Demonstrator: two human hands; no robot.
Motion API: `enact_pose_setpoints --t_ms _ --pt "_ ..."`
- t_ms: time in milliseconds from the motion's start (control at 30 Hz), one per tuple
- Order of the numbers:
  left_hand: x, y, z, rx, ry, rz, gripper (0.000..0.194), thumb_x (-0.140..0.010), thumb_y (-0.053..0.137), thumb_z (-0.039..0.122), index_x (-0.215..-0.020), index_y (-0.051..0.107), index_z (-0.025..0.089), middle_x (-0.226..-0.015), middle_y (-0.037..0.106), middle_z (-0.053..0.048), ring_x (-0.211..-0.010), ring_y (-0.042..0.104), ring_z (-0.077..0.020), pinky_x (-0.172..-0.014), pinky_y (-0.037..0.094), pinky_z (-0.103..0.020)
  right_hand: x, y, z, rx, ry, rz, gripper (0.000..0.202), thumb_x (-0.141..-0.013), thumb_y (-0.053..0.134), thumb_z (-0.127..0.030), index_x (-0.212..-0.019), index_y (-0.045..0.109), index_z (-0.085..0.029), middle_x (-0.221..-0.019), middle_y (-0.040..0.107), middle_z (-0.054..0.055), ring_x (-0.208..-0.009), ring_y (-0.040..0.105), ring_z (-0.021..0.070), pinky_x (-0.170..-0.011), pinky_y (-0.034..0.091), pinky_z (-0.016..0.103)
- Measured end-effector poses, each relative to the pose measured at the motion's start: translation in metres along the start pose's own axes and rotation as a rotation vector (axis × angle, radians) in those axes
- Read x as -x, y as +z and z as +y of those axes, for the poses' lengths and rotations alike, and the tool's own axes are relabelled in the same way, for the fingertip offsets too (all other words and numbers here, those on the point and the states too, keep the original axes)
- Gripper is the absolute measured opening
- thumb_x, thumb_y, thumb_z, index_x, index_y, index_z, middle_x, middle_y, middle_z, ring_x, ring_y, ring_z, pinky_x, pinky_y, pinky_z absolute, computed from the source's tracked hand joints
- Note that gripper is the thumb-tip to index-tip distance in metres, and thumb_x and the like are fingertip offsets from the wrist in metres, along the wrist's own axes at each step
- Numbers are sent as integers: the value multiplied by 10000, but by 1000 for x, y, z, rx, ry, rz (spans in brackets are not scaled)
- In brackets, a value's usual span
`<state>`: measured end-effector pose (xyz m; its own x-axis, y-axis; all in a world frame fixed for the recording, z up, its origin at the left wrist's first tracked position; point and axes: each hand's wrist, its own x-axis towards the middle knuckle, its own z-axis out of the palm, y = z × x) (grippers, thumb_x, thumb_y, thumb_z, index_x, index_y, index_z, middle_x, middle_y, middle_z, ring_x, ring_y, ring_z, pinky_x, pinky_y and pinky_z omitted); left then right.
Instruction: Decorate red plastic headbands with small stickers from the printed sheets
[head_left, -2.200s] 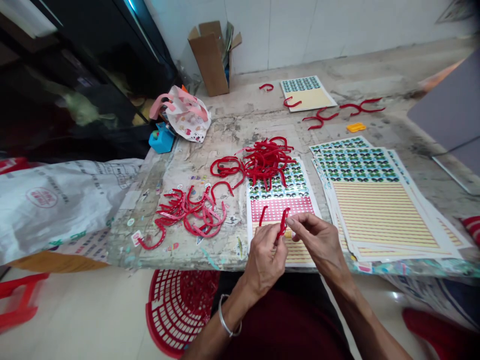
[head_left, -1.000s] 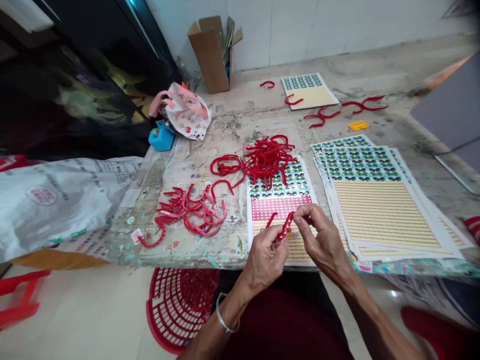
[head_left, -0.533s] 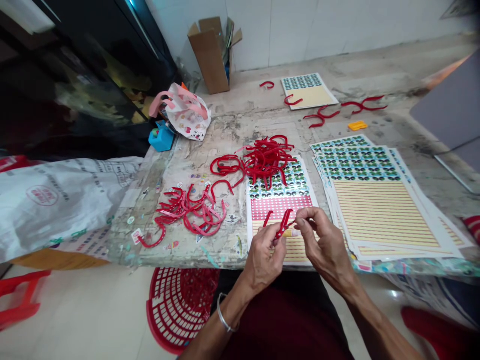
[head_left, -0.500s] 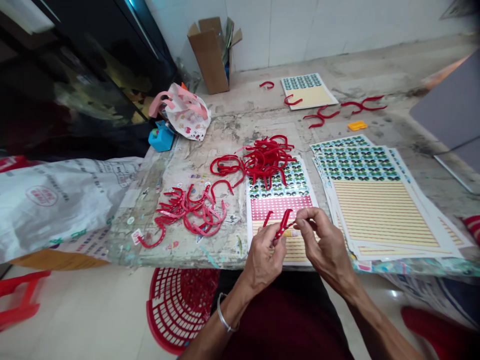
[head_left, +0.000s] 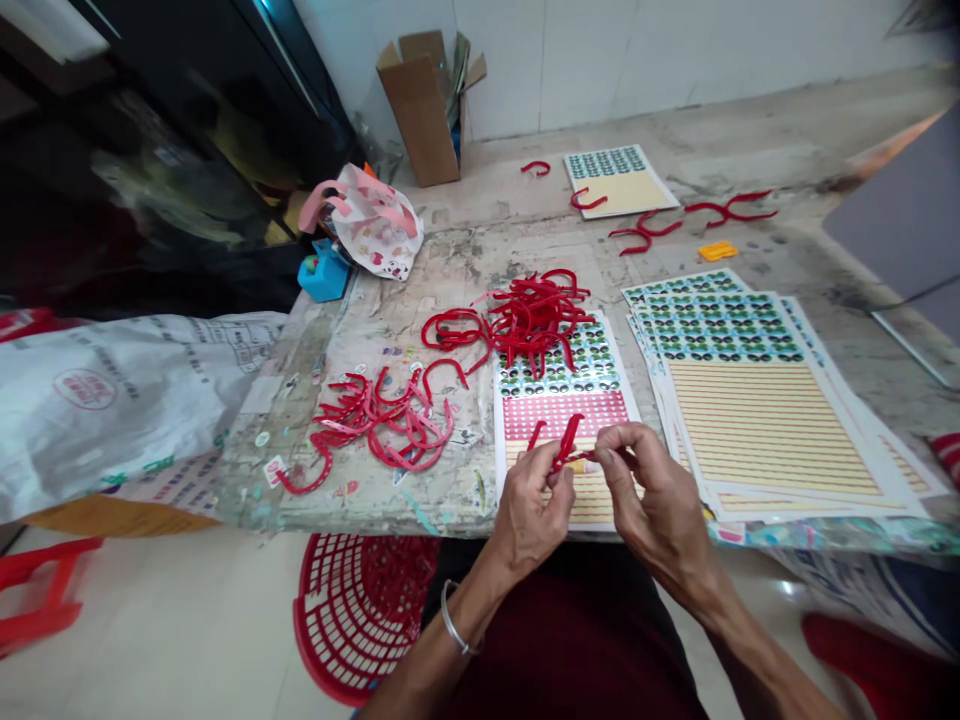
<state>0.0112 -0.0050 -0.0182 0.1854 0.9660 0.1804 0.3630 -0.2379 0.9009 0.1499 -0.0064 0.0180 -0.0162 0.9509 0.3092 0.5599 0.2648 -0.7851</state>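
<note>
Over the near end of a sticker sheet (head_left: 562, 410), my left hand (head_left: 534, 510) is closed on a red curved plastic piece (head_left: 571, 435) whose end sticks up past the fingertips. Close by on the right, my right hand (head_left: 652, 490) pinches the end of a thin dark-red strip (head_left: 582, 457). This strip spans the small gap between both hands; whether it is a sticker or part of the piece I cannot tell. A tangled pile of red curved pieces (head_left: 536, 320) covers the sheet's far end. More pieces, some with white dots (head_left: 386, 420), lie to the left.
Stacked sticker sheets (head_left: 772, 430) lie on the right, near a small yellow object (head_left: 718, 251). A cloth bag (head_left: 379, 225), a blue container (head_left: 322, 275) and a cardboard box (head_left: 420, 115) stand farther back. Below the table edge is a red basket (head_left: 337, 630).
My right hand has shifted slightly right and down, away from the left hand, with the thin strip more level between them. The left hand has barely moved.
</note>
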Motion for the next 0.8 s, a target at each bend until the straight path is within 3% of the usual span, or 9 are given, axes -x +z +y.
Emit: enact_pose_setpoints --t_ms 400,633,800 --pt "-5 3 -3 -9 22 5 250 -838 446 129 -1066 543 164 -852 611 -48 -742 556 -161 -722 468 -305 4 -2 -17 53 -95 6 75 -874 445 -126 -893 470 -194 -854 541 44 -782 533 146 -673 447 268" --pt "-3 -1 3 20 -83 -61 282 -866 451 197 -1131 540 161 -832 612 -39 -691 541 -146 -662 437 -263 -12 2 2 -47 54 40 51 -880 456 -218 -909 489 -192 -845 540 43 -752 577 149 -687 505 289" --pt "-2 -7 11 65 -119 -64 304 -887 441 240 -1157 551 155 -878 631 -62 -784 569 -174 -728 437 -276 -21 7 10 -115 122 31 74 -873 484 -247 -903 511 -184 -849 546 33 -737 591 141 -675 522 285"
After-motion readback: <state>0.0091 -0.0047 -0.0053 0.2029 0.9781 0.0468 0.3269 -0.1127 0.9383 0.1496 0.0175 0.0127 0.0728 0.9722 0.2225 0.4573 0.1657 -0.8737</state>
